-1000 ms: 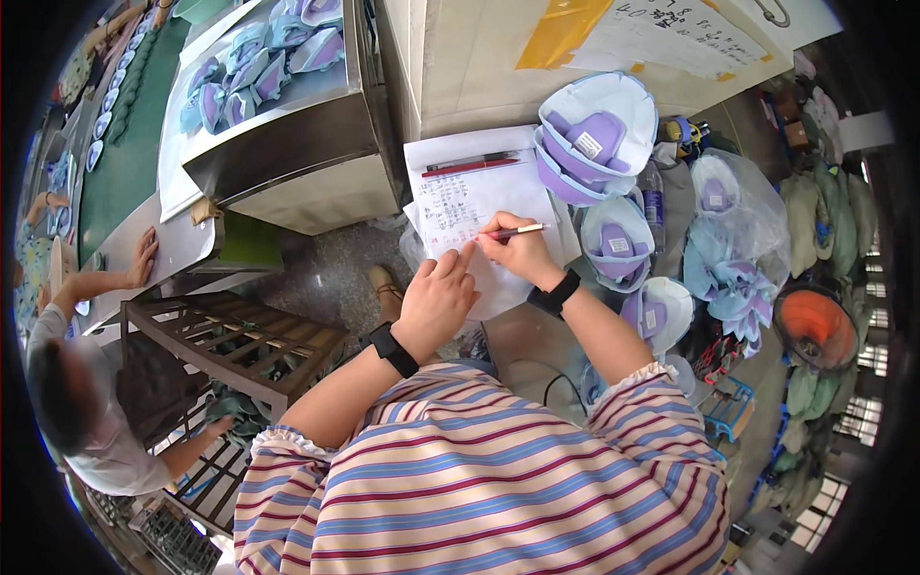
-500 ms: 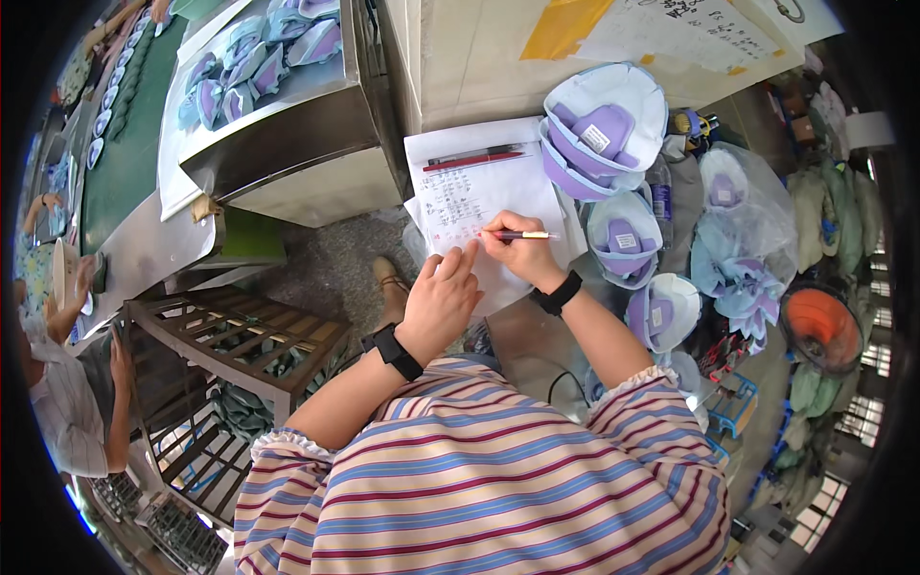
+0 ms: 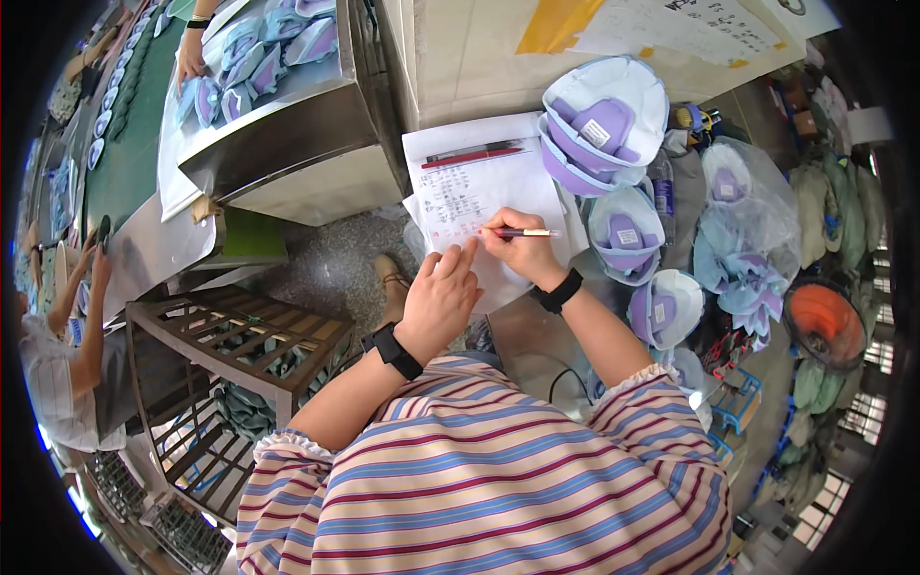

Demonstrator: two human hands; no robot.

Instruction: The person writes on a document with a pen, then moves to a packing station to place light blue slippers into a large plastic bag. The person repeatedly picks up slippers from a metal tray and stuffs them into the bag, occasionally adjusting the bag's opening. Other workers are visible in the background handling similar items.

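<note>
I note cream shirt striped blue and maroon; frilled cuffs ending its sleeves; beyond shirt, two black wristbands.

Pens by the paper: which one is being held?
The dark-barrelled pen with a pale end: the right hand grips it over the paper. The red pen and black pen lie together near the sheet's top.

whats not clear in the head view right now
All in the head view:
Slim dark pen: middle hidden by the right hand.
Left hand: palm hidden by its own back.
White paper sheet beneath: handwriting too small to read.
Upper white handwritten sheet: cut off by the picture's top edge.
</note>
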